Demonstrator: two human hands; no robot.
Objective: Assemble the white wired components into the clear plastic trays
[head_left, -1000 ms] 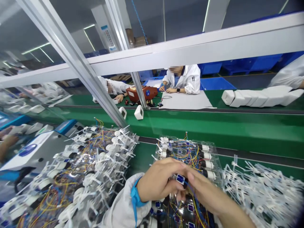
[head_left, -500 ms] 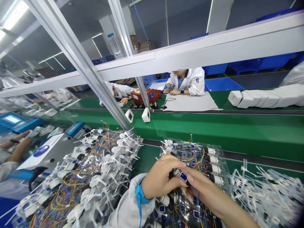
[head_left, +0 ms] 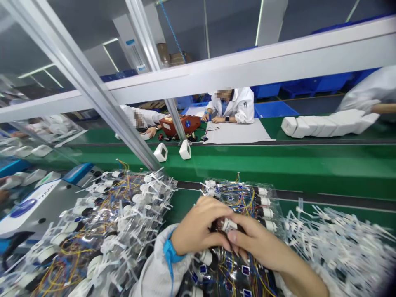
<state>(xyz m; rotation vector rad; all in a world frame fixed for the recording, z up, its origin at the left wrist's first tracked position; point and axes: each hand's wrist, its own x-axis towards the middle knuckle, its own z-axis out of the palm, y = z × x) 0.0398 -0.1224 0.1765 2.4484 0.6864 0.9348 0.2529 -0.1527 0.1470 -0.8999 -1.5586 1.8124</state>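
Between my two hands is a small cylindrical part (head_left: 229, 225) with a white end; the fingers hide much of it. My left hand (head_left: 202, 227), with a blue wrist strap (head_left: 173, 251), curls round it from the left. From the right, my right hand (head_left: 252, 235) grips the same part, its thumb lying against the white end. Directly below the hands lies a clear plastic tray (head_left: 278, 206) of similar black-and-white cylinders (head_left: 265, 212) with coloured wires and small blue squares.
On the left are trays of wired parts with white cable ties (head_left: 123, 214). Loose cable ties (head_left: 334, 239) are heaped at the right. Beyond runs a green conveyor belt (head_left: 247, 165) with white housings (head_left: 185, 149). Co-workers sit across it, behind a metal frame (head_left: 198, 82).
The part has turned in my fingers: its blue square showed before, and now its white end faces up. The camera view has swung slightly right.
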